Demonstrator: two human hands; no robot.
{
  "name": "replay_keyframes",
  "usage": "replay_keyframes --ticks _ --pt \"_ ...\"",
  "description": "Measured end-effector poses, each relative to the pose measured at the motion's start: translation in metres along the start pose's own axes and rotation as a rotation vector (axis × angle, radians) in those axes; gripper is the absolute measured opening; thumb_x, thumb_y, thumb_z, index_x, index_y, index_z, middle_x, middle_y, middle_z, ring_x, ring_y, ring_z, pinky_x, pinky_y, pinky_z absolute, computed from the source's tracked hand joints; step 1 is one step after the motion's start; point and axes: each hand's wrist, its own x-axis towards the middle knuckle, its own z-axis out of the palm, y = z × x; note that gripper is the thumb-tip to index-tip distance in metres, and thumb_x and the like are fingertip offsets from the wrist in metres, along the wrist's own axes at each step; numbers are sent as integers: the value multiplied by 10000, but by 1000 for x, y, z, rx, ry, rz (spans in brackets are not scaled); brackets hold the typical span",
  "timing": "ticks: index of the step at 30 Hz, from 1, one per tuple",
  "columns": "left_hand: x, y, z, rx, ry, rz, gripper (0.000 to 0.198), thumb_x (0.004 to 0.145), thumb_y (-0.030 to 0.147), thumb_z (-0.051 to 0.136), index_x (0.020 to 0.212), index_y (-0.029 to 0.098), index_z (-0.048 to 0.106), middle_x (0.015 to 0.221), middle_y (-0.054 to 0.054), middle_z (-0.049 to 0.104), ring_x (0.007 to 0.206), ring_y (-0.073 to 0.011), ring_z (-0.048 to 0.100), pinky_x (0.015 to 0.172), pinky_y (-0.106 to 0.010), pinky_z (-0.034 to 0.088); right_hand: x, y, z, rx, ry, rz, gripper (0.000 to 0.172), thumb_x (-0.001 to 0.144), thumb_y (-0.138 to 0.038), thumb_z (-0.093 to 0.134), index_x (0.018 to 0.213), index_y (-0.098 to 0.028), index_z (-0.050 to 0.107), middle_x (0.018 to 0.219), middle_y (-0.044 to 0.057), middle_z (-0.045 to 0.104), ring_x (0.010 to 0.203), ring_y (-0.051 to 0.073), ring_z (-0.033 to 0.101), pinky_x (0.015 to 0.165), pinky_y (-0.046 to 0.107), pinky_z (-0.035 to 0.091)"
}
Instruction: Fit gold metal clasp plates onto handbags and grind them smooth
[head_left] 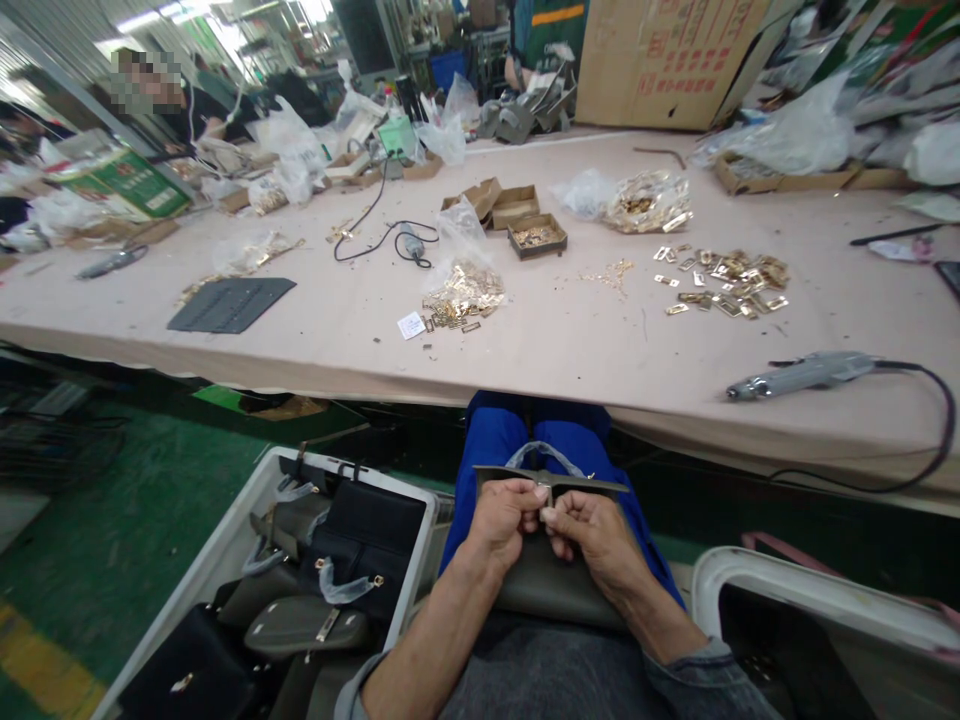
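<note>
An olive-grey handbag [551, 585] rests on my lap, its wrapped handle arching over blue trousers. My left hand [504, 520] and my right hand [589, 530] both pinch a small metal fitting [545, 492] at the middle of the bag's top edge. The fingers of each hand are curled and pressed together around that clasp. Much of the fitting is hidden by my fingertips.
A white crate [247, 520] at my left holds several dark and olive handbags [315, 620]. The wide pink table [540, 340] carries piles of gold hardware [727, 285], small cardboard boxes [536, 235] and an electric screwdriver [806, 373] with cable. Another white crate rim [810, 590] is at right. A person sits at far left.
</note>
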Motion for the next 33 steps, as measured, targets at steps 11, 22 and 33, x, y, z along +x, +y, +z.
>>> replay_keyframes --ticks 11,22,33 --pt "0 2 -1 26 -12 -30 330 473 323 924 552 95 698 460 21 486 417 -59 369 429 -216 229 6 7 -3 128 26 -24 407 689 -425 911 688 -156 606 598 -2 592 539 111 494 538 231 359" --pt "3 4 -5 12 -32 -62 332 466 321 919 544 96 687 459 24 466 431 -59 356 443 -225 205 7 7 -2 176 -21 -19 376 717 -360 899 681 -158 584 607 -8 575 539 104 473 536 231 343" --pt "5 5 -3 11 2 -62 286 471 301 860 541 105 665 444 31 443 414 -62 333 431 -227 196 11 9 -1 42 -17 -93 376 760 -449 855 763 -148 629 694 45 635 581 143 528 521 253 407"
